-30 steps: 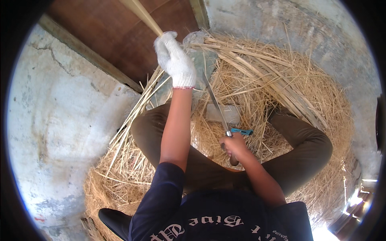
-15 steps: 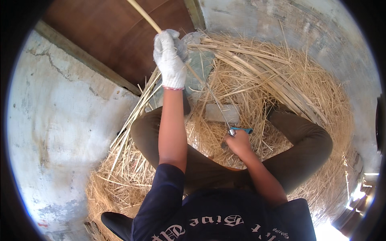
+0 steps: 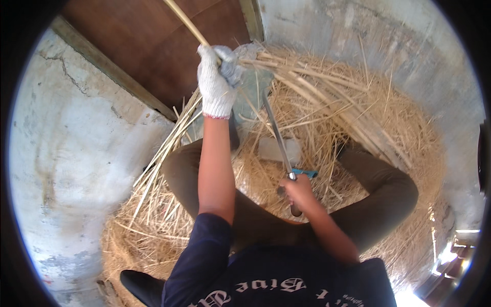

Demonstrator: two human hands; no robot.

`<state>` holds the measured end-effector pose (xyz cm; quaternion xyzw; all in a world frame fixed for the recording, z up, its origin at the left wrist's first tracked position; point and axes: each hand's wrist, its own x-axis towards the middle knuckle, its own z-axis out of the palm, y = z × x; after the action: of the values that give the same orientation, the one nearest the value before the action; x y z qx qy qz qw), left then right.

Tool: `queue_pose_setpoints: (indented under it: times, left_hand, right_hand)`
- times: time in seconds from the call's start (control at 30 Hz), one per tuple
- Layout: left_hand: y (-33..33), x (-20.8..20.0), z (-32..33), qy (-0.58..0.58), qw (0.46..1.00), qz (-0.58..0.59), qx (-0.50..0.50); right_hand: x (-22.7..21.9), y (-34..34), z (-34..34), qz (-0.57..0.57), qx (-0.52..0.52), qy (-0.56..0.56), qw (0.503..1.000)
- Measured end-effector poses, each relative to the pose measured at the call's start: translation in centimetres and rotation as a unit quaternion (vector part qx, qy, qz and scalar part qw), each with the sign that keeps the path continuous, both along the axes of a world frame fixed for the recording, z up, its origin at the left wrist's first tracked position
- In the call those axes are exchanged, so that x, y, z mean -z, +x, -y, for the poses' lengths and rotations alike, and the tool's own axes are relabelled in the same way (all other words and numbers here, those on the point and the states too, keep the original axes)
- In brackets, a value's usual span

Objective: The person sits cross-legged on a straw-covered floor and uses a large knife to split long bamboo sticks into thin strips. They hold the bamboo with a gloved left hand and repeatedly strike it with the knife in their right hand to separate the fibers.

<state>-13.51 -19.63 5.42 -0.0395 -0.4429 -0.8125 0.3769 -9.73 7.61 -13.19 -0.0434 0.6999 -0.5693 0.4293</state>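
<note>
Well, left fingers (image 3: 207,53) clasp the pale stick (image 3: 186,22), right fingers (image 3: 288,190) the knife (image 3: 279,133); best angle it clear of the glove (image 3: 217,98).

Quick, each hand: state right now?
Left hand: gloved, closed, holding a pale strip.
Right hand: closed, holding a long-bladed knife by its handle.

A bed of tan shavings (image 3: 409,125) carries pale strips (image 3: 353,118) and a block (image 3: 280,149).
</note>
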Motion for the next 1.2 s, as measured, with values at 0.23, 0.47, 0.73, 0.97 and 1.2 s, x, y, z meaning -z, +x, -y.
queue_pose_setpoints:
  times: [0.23, 0.47, 0.73, 0.97, 1.2]
  left_hand:
    - [-0.2, -0.2, -0.3, -0.004, 0.998, 0.007, -0.068]
    - [0.5, -0.2, -1.1, -0.007, 0.996, 0.014, -0.088]
    - [0.3, -0.6, -2.1, -0.057, 0.987, 0.055, -0.143]
    - [-1.5, -0.9, -4.1, -0.113, 0.948, 0.061, -0.291]
    - [-1.9, -0.8, -3.3, -0.102, 0.94, 0.06, -0.321]
  right_hand:
    - [-2.1, 0.5, -0.1, -0.223, 0.046, -0.035, 0.973]
    - [0.7, 0.9, 0.5, 0.008, 0.007, 0.012, 1.0]
    - [0.2, 1.3, 0.8, 0.0, 0.014, -0.03, 0.999]
    - [0.5, 1.6, 0.8, -0.203, 0.04, -0.033, 0.978]
    - [2.6, 0.6, 0.8, -0.002, 0.003, 0.013, 1.0]
